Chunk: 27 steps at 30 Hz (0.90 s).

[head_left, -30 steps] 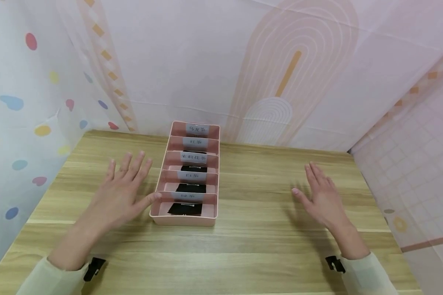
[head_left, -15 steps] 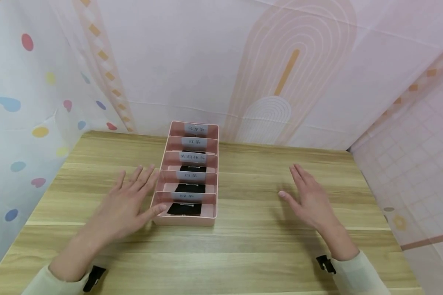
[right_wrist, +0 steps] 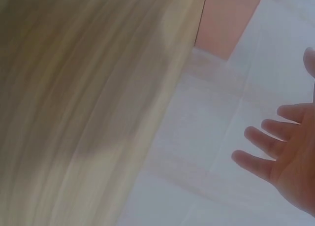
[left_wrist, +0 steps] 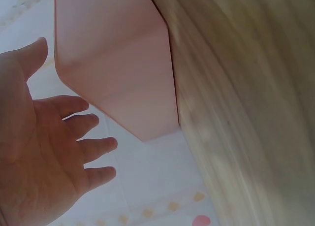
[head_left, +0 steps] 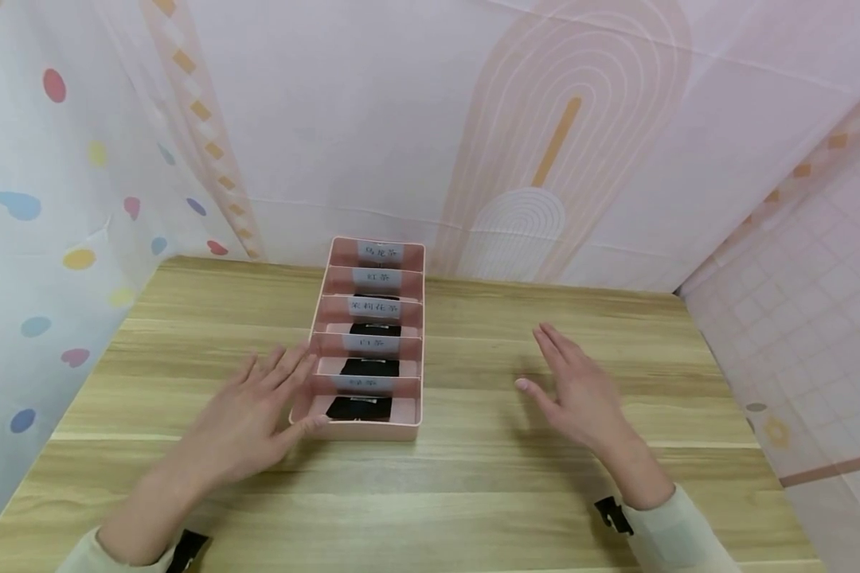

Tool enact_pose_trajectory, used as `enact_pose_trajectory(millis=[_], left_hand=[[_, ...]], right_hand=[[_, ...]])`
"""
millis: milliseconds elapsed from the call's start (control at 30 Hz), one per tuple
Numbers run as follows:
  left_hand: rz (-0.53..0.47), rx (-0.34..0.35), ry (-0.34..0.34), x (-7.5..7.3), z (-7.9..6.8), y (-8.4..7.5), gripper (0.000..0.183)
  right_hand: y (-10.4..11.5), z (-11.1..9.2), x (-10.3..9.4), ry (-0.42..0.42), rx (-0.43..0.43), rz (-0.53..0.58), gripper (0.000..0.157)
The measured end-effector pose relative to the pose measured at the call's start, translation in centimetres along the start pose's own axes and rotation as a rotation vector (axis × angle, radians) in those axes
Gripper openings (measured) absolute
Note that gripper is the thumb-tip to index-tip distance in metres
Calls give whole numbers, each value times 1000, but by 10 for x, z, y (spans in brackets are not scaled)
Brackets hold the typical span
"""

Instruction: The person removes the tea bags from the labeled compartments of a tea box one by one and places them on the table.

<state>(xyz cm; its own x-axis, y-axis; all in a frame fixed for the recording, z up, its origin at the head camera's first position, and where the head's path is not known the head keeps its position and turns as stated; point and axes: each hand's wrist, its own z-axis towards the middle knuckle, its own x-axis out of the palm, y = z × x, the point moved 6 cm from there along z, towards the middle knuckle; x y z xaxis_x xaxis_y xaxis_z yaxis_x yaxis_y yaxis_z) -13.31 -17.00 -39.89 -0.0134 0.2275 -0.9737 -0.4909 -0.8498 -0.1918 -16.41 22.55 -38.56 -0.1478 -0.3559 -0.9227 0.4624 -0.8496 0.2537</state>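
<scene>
A pink divided storage box [head_left: 373,432] lies lengthwise on the table, left of the middle in the head view. Paper labels with Chinese writing mark its several compartments, and black packets [head_left: 359,409] lie in the nearer ones. My left hand [head_left: 247,422] hovers at the box's left front corner, fingers spread, its thumb overlapping the front rim in the head view. In the left wrist view, the box's pink side [left_wrist: 118,63] shows beyond the fingers. Over the table to the right of the box is my right hand [head_left: 580,398], fingers straight, holding nothing.
The wooden table [head_left: 487,501] reaches back to a patterned cloth backdrop [head_left: 373,119]. More cloth [head_left: 57,239] hangs along the left side and the right side. Black straps [head_left: 613,516] sit at both wrists, by the sleeves.
My left hand has come right and nearer to me, closing on the box's front corner. My right hand has moved left toward the box. The box stays in place.
</scene>
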Motion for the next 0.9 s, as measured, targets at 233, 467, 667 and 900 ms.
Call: enact_pose_trajectory(millis=[233, 467, 667, 900], left_hand=[[-27, -19, -1, 5, -3, -1, 81], [-42, -40, -7, 7, -6, -2, 82], [-42, -32, -13, 8, -6, -3, 81], [-36, -1, -39, 8, -6, -2, 81]], right_hand=[[15, 5, 6, 2, -50, 15, 78], [31, 11, 12, 8, -91, 34, 80], [46, 15, 17, 43, -122, 60, 79], [69, 19, 22, 94, -154, 86, 76]])
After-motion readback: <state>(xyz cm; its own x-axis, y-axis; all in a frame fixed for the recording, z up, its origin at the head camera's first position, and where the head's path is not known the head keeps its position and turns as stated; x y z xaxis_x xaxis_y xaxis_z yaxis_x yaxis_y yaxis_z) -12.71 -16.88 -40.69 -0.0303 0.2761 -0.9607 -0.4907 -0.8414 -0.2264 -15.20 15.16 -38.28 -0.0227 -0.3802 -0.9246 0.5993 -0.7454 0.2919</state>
